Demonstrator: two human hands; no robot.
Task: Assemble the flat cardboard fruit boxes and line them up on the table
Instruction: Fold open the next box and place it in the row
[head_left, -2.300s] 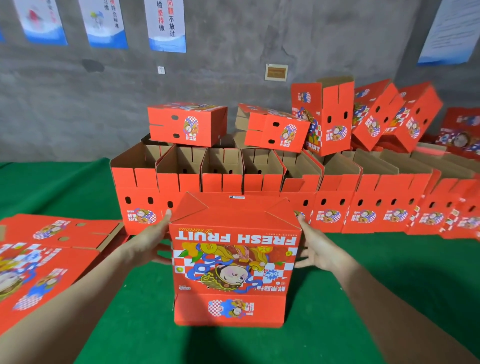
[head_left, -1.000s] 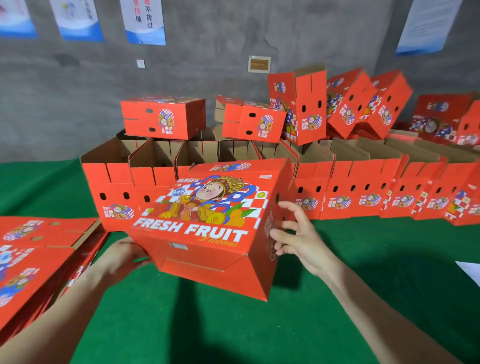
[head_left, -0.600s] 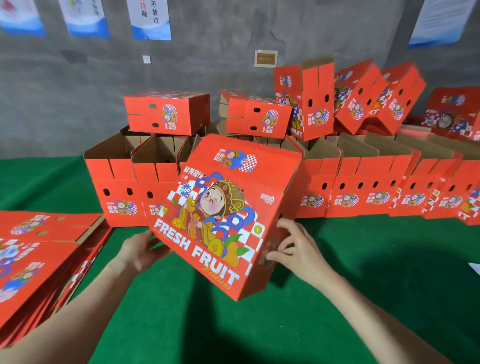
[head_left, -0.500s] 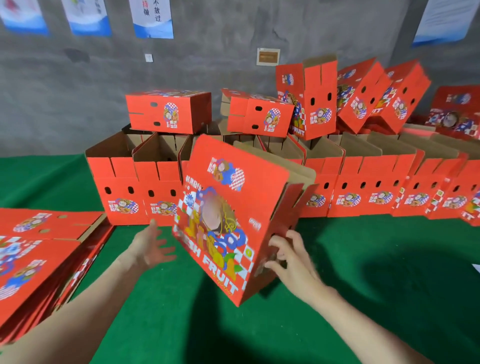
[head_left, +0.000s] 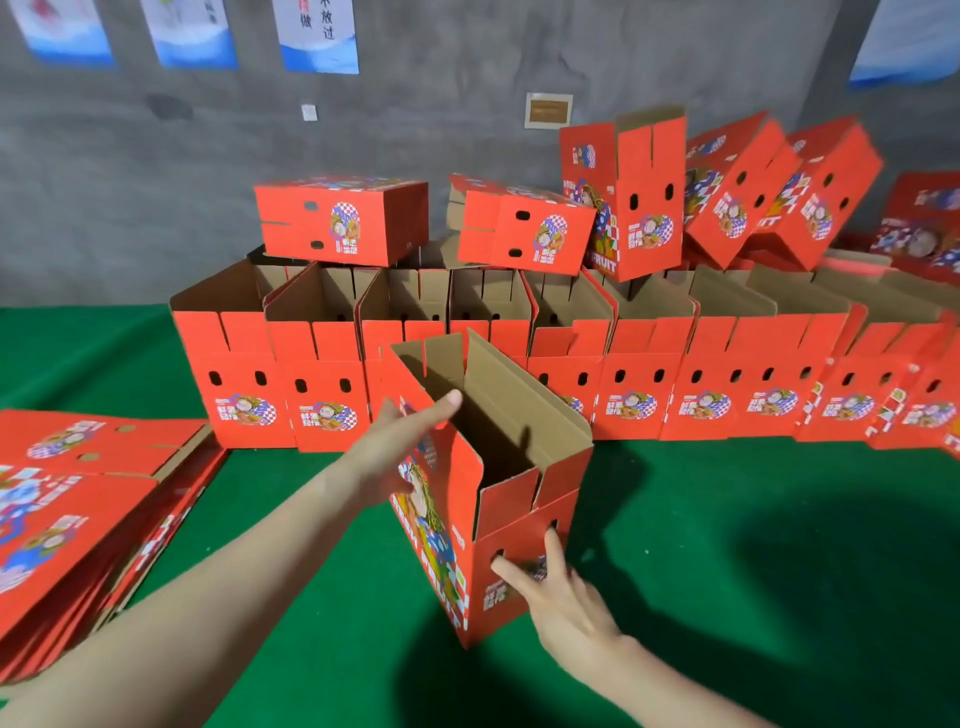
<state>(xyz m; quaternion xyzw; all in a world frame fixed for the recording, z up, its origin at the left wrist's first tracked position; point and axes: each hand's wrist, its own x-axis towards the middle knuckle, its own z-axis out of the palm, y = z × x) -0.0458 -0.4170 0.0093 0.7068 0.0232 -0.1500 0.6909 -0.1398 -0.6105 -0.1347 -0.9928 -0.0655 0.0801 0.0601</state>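
Box (head_left: 509, 514) just flipped open-side up on the tabletop (head_left: 727, 519); my left hand (head_left: 400, 441) and right hand (head_left: 566, 597) lie flat against it, gripping nothing, so I reckon it's ready for the row (head_left: 639, 384).

One wide-angle head camera looks forward and down, close over the green table (head_left: 675, 478), facing the grey wall (head_left: 130, 208).

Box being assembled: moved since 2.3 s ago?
Yes. The fruit box flipped open side up, wide face turned leftward, in front of the fixed row of open boxes.
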